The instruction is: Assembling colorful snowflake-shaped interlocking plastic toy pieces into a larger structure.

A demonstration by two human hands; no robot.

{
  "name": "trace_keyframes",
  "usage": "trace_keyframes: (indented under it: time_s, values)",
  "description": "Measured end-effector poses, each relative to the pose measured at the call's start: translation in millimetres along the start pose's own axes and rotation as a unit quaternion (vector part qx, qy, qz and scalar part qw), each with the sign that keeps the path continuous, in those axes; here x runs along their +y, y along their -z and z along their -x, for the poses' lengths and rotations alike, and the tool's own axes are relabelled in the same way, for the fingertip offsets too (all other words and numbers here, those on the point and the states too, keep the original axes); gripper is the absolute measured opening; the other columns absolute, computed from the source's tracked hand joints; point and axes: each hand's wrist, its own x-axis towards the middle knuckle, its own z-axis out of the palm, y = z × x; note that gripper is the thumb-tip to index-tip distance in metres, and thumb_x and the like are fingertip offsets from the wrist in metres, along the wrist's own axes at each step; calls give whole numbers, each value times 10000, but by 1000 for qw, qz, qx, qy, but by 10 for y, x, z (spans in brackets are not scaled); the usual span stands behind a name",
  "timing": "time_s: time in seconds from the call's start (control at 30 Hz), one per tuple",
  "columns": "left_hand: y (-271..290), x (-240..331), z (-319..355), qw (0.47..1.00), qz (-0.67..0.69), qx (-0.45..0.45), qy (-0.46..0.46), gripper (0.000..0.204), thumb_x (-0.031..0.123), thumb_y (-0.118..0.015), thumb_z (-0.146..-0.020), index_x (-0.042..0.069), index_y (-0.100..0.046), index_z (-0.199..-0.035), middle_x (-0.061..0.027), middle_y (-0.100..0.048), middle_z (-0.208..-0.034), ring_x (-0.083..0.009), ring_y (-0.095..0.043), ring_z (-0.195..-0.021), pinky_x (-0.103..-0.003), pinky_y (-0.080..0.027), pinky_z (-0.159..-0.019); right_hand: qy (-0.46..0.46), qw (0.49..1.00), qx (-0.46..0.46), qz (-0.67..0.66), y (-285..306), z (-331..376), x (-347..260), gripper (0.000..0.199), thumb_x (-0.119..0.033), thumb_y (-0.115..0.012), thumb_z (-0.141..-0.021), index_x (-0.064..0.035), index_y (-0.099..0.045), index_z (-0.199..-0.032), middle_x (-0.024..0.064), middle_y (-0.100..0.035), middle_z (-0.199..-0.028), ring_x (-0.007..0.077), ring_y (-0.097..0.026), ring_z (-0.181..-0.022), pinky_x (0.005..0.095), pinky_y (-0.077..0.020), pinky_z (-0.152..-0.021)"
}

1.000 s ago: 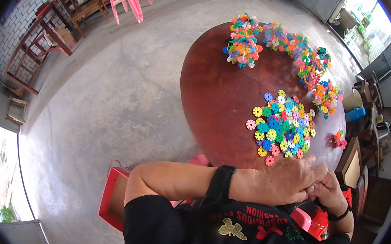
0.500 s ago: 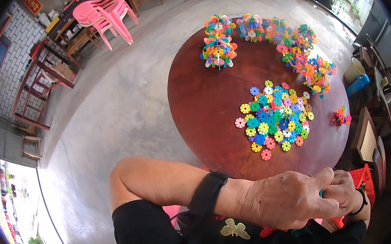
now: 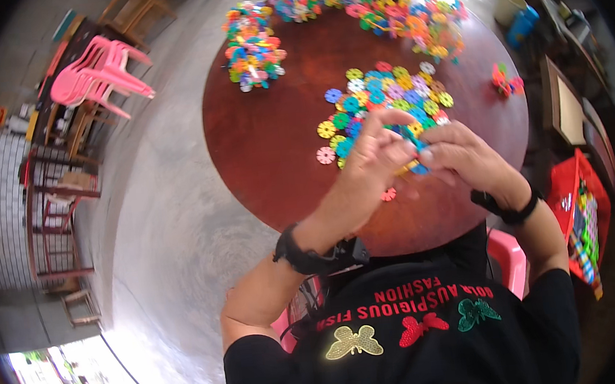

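My left hand and my right hand meet over the near part of a round dark-red table. Their fingertips pinch small plastic snowflake discs, blue and yellow, between them. Just beyond the hands lies a flat cluster of loose coloured discs. One pink disc lies under my left hand near the table's edge. Each wrist wears a black band.
A long joined chain of discs curves along the table's far side, ending in a clump at far left. A small piece sits at right. Pink plastic chairs stand far left; a red basket holds discs at right.
The view swung down over the table. Both hands rose from my lap and moved forward onto the near edge of the disc cluster, closing on pieces there.
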Motion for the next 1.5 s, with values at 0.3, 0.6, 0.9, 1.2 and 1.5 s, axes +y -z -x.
trace_keyframes:
  time_s: [0.3, 0.6, 0.9, 1.2, 1.5]
  values:
    - [30, -86, -34, 994, 75, -22, 71, 376, 309, -489, -973, 69, -419, -1254, -74, -595, -1012, -216, -646, -765, -342, -556, -646, 19, 998, -24, -60, 90, 109, 231, 301, -260, -534, -950, -36, -577, -755, -15, -468, -590, 65, -407, -497, 240, -317, -476]
    - [-27, -146, -2, 998, 31, 7, 61, 433, 288, -537, -955, 49, -394, -1286, -104, -611, -1021, -205, -632, -860, -331, -551, -695, 58, 997, 9, -41, 81, 218, 238, 375, -314, -461, -967, -29, -568, -750, -11, -455, -583, 77, -415, -514, 245, -325, -493]
    - [-61, -276, 30, 997, 33, 45, 46, 439, 223, -569, -931, 42, -382, -1285, -99, -611, -1020, -198, -633, -873, -317, -545, -717, 70, 996, 48, -6, 72, 237, 340, 372, -332, -491, -948, -44, -530, -716, -7, -459, -592, 83, -426, -526, 256, -331, -497]
    - [-114, -379, 18, 891, -440, 67, -86, 406, 20, -726, -776, 52, -527, -1128, -54, -607, -989, -108, -597, -881, -249, -507, -753, 106, 980, 76, 152, 21, 152, 487, 321, -271, -573, -896, 14, -524, -758, 65, -447, -590, 114, -437, -549, 317, -357, -512]
    - [-97, -380, 149, 800, -544, -21, -253, 382, 79, -711, -775, 68, -501, -1094, -144, -607, -927, -330, -637, -829, -394, -511, -688, -5, 990, -54, -130, -70, 169, 482, 192, -216, -555, -923, -48, -638, -879, -56, -537, -646, 23, -474, -533, 197, -371, -481]
